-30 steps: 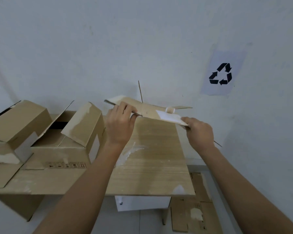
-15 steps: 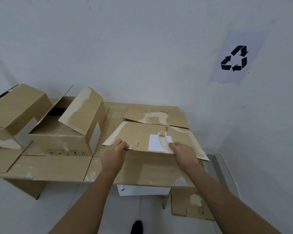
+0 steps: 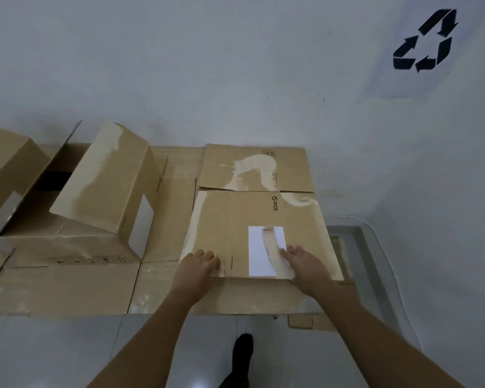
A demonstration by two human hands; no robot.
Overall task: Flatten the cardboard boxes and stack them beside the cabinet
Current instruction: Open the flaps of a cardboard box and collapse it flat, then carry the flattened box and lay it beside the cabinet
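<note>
You are pressing the flat box [image 3: 252, 233] onto the cardboard-covered top, at its right end. Your left hand [image 3: 198, 266] and right hand [image 3: 303, 266] lie open on its near edge, gripping nothing. Next, probably, comes carrying it to the pile; two boxes [image 3: 95, 197] at left await flattening.

Two bare forearms, no sleeves, left hand [image 3: 197, 268], right hand [image 3: 305, 268], one black shoe [image 3: 242, 350].

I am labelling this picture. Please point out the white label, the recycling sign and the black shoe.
white label [image 3: 259, 252]: head view, on its bare left half.
recycling sign [image 3: 426, 42]: head view, on the middle of the black arrows on the wall.
black shoe [image 3: 242, 348]: head view, on its toe part, on the floor.
</note>
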